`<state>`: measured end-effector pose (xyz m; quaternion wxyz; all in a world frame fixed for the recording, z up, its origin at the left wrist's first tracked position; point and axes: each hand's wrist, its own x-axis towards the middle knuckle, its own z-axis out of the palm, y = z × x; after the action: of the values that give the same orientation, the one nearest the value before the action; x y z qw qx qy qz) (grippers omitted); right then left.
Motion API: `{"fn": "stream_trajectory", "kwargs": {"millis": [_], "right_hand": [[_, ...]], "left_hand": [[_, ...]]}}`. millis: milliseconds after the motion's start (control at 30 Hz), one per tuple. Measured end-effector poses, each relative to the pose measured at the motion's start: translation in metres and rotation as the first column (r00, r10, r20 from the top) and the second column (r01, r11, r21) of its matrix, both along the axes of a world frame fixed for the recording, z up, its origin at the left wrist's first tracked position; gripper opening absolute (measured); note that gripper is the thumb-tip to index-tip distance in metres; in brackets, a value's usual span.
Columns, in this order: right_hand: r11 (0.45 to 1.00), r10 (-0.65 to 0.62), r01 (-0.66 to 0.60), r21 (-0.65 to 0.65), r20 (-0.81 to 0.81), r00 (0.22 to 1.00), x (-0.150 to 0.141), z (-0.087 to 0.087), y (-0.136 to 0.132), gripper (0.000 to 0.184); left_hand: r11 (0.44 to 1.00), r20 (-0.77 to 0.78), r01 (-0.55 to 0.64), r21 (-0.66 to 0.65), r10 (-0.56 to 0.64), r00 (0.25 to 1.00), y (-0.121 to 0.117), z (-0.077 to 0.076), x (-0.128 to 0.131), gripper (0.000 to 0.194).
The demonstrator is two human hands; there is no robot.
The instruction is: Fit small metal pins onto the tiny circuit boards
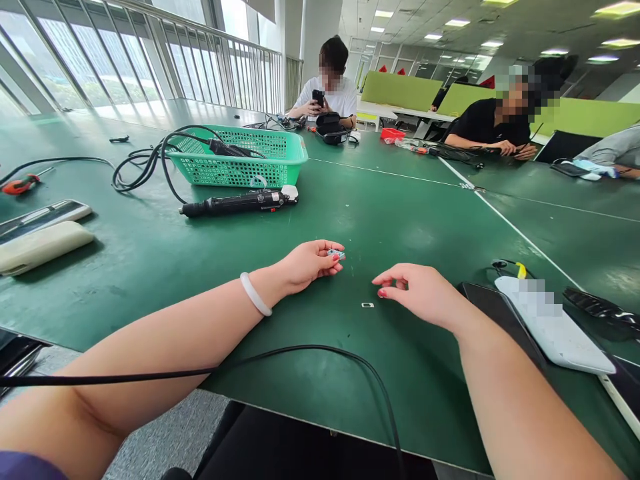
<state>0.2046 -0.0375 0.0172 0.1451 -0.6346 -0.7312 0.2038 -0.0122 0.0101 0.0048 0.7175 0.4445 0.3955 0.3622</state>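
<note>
Between the fingertips of my left hand [313, 265] is a small light-blue piece [337, 254], perhaps a little circuit board; its exact kind is too small to tell. My right hand [417, 291] hovers just to the right, thumb and fingers apart with nothing between them. Below its fingertips, a tiny white rectangular frame with a dark middle [367, 305] lies flat on the green tabletop [310, 327]. My right hand does not touch it.
A black electric screwdriver [235, 202] lies before a green basket [235, 160] holding cables. Pale device shells [45, 247] and an orange-handled screwdriver [21, 185] sit left. Right are a white panel [555, 327] and dark panel [500, 313]. A black cable [320, 347] crosses nearby. People sit opposite.
</note>
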Motion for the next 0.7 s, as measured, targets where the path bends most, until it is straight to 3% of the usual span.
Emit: {"fn": "stream_trajectory", "kwargs": {"millis": [100,200,300,433,700], "right_hand": [[0.995,0.011,-0.006,-0.099,0.058,0.998,0.007,-0.006,0.004,0.016],[0.996,0.023,-0.016,-0.093,0.08,0.997,0.002,-0.009,0.007,0.011],[1.0,-0.008,0.008,-0.002,0.001,1.0,-0.01,-0.008,0.005,0.013],[0.979,-0.082,0.119,0.164,-0.218,0.973,-0.031,-0.004,-0.003,0.015],[0.953,-0.112,0.19,0.237,-0.308,0.945,-0.053,-0.007,-0.008,0.017]], "left_hand": [[0.986,-0.154,0.085,0.146,-0.062,0.986,0.0,-0.003,0.002,0.015],[0.956,-0.258,0.178,0.232,-0.116,0.959,0.0,-0.008,0.003,0.015],[0.929,-0.318,0.247,0.276,-0.154,0.935,0.0,-0.01,0.004,0.018],[0.89,-0.395,0.301,0.342,-0.155,0.905,-0.002,-0.011,0.005,0.02],[0.826,-0.454,0.3,0.477,-0.061,0.889,-0.006,-0.01,0.005,0.025]]}}
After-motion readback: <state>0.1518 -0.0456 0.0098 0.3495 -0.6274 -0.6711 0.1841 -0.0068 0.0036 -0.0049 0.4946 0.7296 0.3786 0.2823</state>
